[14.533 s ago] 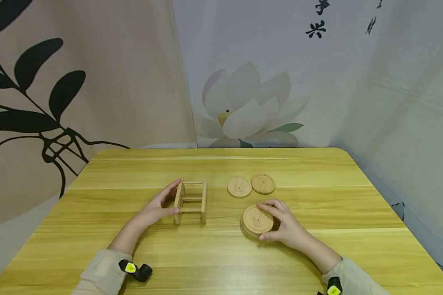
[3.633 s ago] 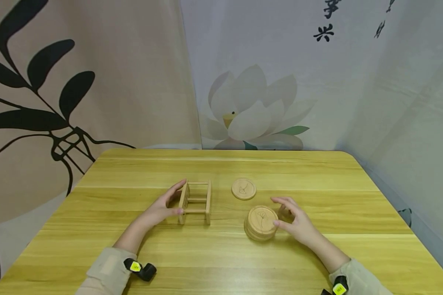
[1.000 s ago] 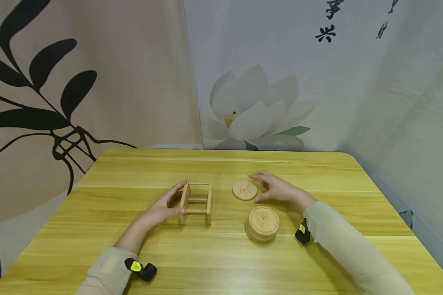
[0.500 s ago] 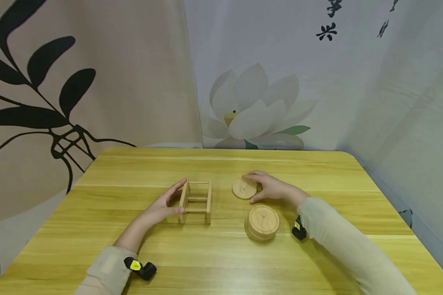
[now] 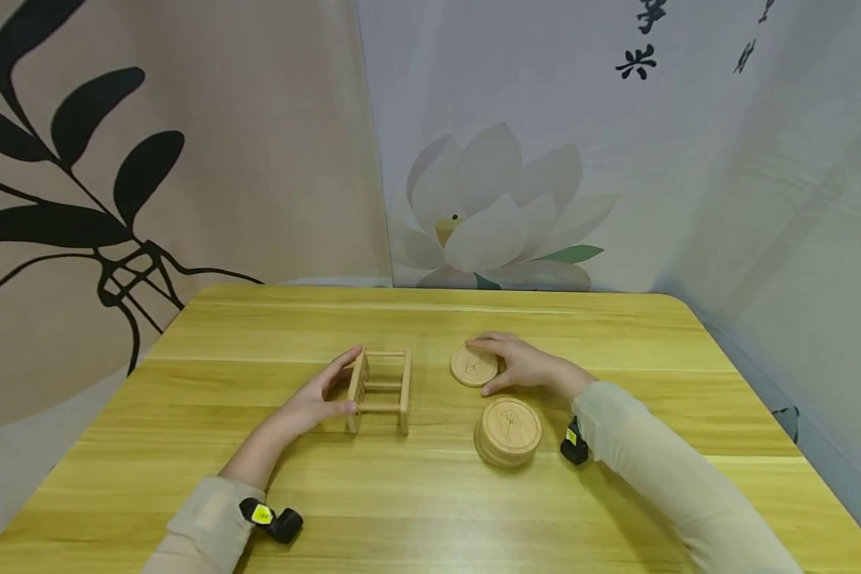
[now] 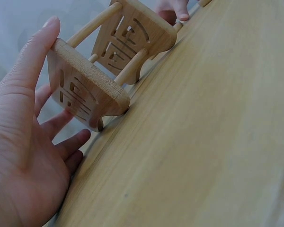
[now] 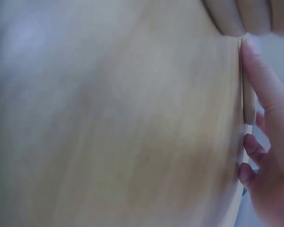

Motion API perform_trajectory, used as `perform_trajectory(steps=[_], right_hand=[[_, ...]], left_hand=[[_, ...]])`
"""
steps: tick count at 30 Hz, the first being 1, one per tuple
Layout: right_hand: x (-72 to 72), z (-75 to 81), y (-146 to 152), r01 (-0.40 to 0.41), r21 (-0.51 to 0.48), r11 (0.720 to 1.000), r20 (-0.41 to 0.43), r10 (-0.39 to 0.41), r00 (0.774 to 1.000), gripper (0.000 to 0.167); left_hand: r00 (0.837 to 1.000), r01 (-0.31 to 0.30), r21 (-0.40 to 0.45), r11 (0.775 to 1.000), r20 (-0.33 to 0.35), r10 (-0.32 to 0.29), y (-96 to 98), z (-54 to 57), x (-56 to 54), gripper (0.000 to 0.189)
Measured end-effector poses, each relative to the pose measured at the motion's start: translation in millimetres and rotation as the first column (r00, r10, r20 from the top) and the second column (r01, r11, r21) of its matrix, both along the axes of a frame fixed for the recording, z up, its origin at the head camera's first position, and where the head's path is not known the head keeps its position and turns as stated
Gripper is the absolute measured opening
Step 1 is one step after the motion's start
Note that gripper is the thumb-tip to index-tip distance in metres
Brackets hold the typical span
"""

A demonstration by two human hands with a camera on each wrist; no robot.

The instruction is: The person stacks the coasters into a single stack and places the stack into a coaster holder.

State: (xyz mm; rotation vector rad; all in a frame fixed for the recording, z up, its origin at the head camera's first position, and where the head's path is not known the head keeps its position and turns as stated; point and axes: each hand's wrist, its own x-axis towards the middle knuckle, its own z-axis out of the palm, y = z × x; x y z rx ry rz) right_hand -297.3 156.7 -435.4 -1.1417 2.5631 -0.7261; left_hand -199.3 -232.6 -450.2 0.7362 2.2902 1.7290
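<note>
My left hand (image 5: 308,405) holds the left side panel of a small wooden coaster rack (image 5: 405,392), thumb at the near end and fingers at the far end. In the left wrist view the thumb lies at the top corner of this carved panel (image 6: 83,87). Round dowels join the two panels. At the back, my right hand (image 5: 520,364) spans a round wooden coaster (image 5: 471,368) with a line engraving, thumb at its near edge and fingertips at its far edge. The coaster lies flat on the table. Right of the rack stands a stack of coasters (image 5: 508,430).
The wooden table (image 5: 430,510) runs back to a hanging cloth (image 5: 258,175) printed with leaves and a flower. The coaster stack sits close in front of my right hand, and its edge shows large at the top of the right wrist view.
Over the longer span, loose coasters from the back joined the stack, leaving one. In the last second my right hand has slid left around that coaster. The left hand still holds the rack.
</note>
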Motion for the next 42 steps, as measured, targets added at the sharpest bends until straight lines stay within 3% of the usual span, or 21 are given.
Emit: perform_trajectory(steps=[13, 27, 42], right_hand=[[2.7, -1.8, -2, 0.004, 0.001, 1.0, -0.056, -0.004, 0.998, 0.086], [5.2, -5.1, 0, 0.038, -0.041, 0.998, -0.042, -0.039, 0.998, 0.085], [6.7, -16.3, 8, 0.088, -0.171, 0.981, 0.004, -0.089, 0.996, 0.086]], left_hand=[[1.0, -0.012, -0.015, 1.0, 0.009, 0.012, -0.2, -0.6, -0.3, 0.083], [1.0, -0.02, -0.02, 1.0, 0.01, 0.02, 0.3, 0.3, 0.5, 0.082], [0.999, -0.021, -0.012, 1.0, 0.025, 0.021, 1.7, 2.9, 3.3, 0.082]])
